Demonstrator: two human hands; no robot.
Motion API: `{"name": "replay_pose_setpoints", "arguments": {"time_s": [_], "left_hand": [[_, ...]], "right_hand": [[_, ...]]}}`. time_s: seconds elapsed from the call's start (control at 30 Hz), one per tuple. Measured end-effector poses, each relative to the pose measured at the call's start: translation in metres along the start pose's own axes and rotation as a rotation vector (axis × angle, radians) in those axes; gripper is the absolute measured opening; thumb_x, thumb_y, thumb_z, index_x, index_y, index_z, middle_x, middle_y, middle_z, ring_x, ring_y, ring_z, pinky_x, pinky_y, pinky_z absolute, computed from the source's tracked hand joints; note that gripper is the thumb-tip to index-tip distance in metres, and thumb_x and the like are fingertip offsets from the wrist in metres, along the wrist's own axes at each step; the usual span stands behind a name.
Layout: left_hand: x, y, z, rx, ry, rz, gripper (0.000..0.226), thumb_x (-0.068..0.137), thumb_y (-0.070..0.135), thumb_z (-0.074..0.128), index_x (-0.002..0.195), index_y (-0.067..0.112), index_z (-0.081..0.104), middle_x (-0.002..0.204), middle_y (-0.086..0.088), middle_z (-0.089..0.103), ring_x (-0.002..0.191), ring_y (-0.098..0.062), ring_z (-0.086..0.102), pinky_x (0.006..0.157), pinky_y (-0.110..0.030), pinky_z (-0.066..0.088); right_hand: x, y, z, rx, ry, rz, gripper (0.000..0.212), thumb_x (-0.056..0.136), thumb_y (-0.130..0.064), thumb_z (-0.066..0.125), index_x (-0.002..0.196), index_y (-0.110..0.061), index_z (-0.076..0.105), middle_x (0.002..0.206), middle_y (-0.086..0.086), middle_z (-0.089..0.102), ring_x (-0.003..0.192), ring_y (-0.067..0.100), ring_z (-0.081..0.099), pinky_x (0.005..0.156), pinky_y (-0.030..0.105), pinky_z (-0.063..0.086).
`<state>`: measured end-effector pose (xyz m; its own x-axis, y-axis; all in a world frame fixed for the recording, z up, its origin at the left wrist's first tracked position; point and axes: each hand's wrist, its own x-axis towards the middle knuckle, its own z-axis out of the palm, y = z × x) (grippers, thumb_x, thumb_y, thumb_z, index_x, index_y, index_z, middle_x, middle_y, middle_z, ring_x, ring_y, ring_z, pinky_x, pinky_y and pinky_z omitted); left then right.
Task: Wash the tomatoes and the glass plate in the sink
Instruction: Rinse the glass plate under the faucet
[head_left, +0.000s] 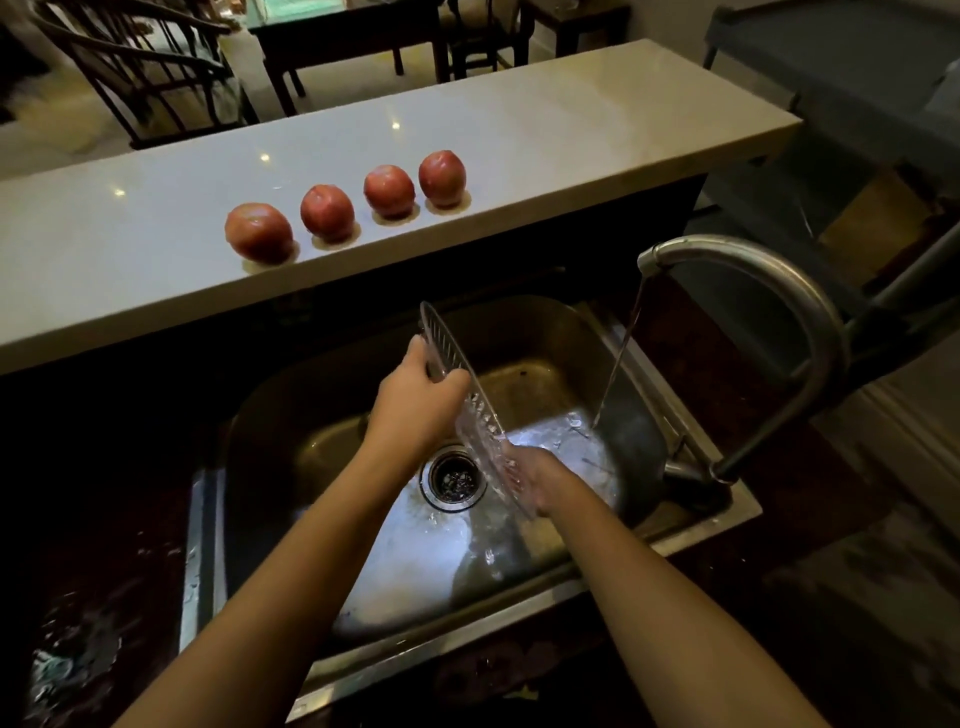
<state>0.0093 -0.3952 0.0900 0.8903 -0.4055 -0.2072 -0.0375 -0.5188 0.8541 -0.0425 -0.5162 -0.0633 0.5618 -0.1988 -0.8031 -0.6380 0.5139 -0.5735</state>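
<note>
Over the sink (524, 332), I hold the glass plate (448, 347) tilted on edge above the drain (453, 476). My left hand (415, 402) grips its upper rim, fingers curled round it. My right hand (532, 475) is against its lower end; through the glass I cannot tell if those fingers curl or lie flat. Water runs from the tap (769, 270), landing right of the plate. 4 tomatoes (327, 213) sit in a row on the desk (571, 130) beyond.

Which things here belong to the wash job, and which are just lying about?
Job: glass plate, held by left hand and right hand; four tomatoes on the counter; sink; faucet, running.
Lying about: chair and dark table beyond the counter.
</note>
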Motion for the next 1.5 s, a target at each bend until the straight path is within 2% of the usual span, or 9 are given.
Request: {"name": "replay_pose_setpoints", "arguments": {"time_s": [0.13, 0.47, 0.8, 0.87, 0.97, 1.1, 1.2, 1.3, 1.5], "left_hand": [[0.005, -0.005, -0.017, 0.139, 0.019, -0.116, 0.031, 0.089, 0.027, 0.05, 0.116, 0.013, 0.049, 0.102, -0.013, 0.063, 0.069, -0.024, 0.069, 0.07, -0.043, 0.06], [-0.006, -0.031, -0.058, 0.416, 0.146, -0.235, 0.034, 0.086, 0.034, 0.048, 0.063, 0.011, 0.056, 0.064, -0.009, 0.066, 0.059, -0.025, 0.068, 0.058, -0.034, 0.054], [-0.006, -0.126, -0.1, -0.17, 0.137, -0.589, 0.021, 0.091, 0.003, 0.048, 0.076, 0.014, 0.057, 0.072, -0.01, 0.061, 0.059, -0.017, 0.059, 0.045, -0.022, 0.051], [-0.007, -0.156, -0.098, -0.237, 0.1, -0.654, 0.026, 0.091, -0.006, 0.044, 0.075, 0.011, 0.055, 0.068, -0.009, 0.054, 0.047, -0.012, 0.055, 0.041, -0.019, 0.046], [-0.003, -0.198, -0.088, -0.352, 0.12, -0.78, 0.025, 0.089, -0.014, 0.044, 0.073, 0.004, 0.048, 0.064, -0.015, 0.047, 0.04, -0.018, 0.055, 0.033, -0.021, 0.048], [0.01, -0.241, -0.067, -0.211, 0.142, -0.798, 0.028, 0.087, -0.016, 0.046, 0.064, 0.0, 0.046, 0.061, -0.019, 0.049, 0.036, -0.022, 0.056, 0.029, -0.023, 0.045], [0.031, -0.265, -0.053, -0.267, 0.166, -0.862, 0.016, 0.09, 0.0, 0.048, 0.091, -0.006, 0.062, 0.09, -0.024, 0.066, 0.061, -0.022, 0.068, 0.043, -0.017, 0.041], [0.038, -0.268, -0.045, 0.503, -0.136, -0.711, 0.03, 0.089, 0.016, 0.048, 0.112, 0.006, 0.065, 0.121, -0.012, 0.064, 0.109, -0.024, 0.062, 0.053, -0.017, 0.023], [0.051, -0.296, -0.032, 0.576, -0.111, -0.729, 0.041, 0.096, 0.032, 0.039, 0.122, 0.007, 0.057, 0.13, -0.012, 0.057, 0.12, -0.029, 0.054, 0.095, -0.029, 0.042]], "right_hand": [[-0.001, 0.014, 0.016, -0.04, -0.122, 0.115, 0.033, 0.099, -0.024, 0.04, 0.076, -0.006, 0.055, 0.039, 0.002, 0.059, 0.035, 0.014, 0.056, 0.032, 0.018, 0.042], [0.017, 0.046, 0.063, -0.115, -0.344, 0.355, 0.024, 0.096, -0.022, 0.048, 0.08, -0.005, 0.055, 0.052, 0.01, 0.064, 0.036, 0.011, 0.059, 0.032, 0.018, 0.045], [0.048, 0.034, 0.084, -0.29, 0.069, 0.073, 0.036, 0.096, 0.001, 0.029, 0.063, -0.007, 0.042, 0.037, 0.008, 0.047, 0.021, 0.013, 0.04, 0.026, 0.01, 0.027], [0.06, 0.028, 0.081, -0.344, 0.15, -0.028, 0.027, 0.096, -0.003, 0.032, 0.078, -0.007, 0.052, 0.072, 0.018, 0.059, 0.045, 0.019, 0.057, 0.032, 0.014, 0.038], [0.077, 0.029, 0.075, -0.652, 0.292, -0.198, 0.025, 0.094, -0.009, 0.04, 0.103, -0.001, 0.061, 0.108, 0.023, 0.063, 0.097, 0.033, 0.061, 0.074, 0.027, 0.047], [0.098, 0.033, 0.068, -0.847, 0.331, -0.261, 0.023, 0.092, -0.012, 0.042, 0.099, 0.0, 0.061, 0.11, 0.024, 0.063, 0.101, 0.037, 0.058, 0.074, 0.031, 0.041], [0.114, 0.036, 0.063, -0.919, 0.346, -0.281, 0.018, 0.091, -0.013, 0.049, 0.098, -0.003, 0.062, 0.108, 0.02, 0.065, 0.099, 0.035, 0.059, 0.072, 0.031, 0.04], [0.125, 0.041, 0.06, -1.006, 0.356, -0.313, 0.019, 0.09, -0.012, 0.053, 0.098, 0.0, 0.064, 0.107, 0.02, 0.065, 0.1, 0.036, 0.059, 0.075, 0.033, 0.044], [0.139, 0.052, 0.059, -1.047, 0.388, -0.341, 0.011, 0.09, -0.012, 0.055, 0.086, -0.004, 0.062, 0.104, 0.022, 0.064, 0.096, 0.035, 0.06, 0.073, 0.031, 0.043]]}}
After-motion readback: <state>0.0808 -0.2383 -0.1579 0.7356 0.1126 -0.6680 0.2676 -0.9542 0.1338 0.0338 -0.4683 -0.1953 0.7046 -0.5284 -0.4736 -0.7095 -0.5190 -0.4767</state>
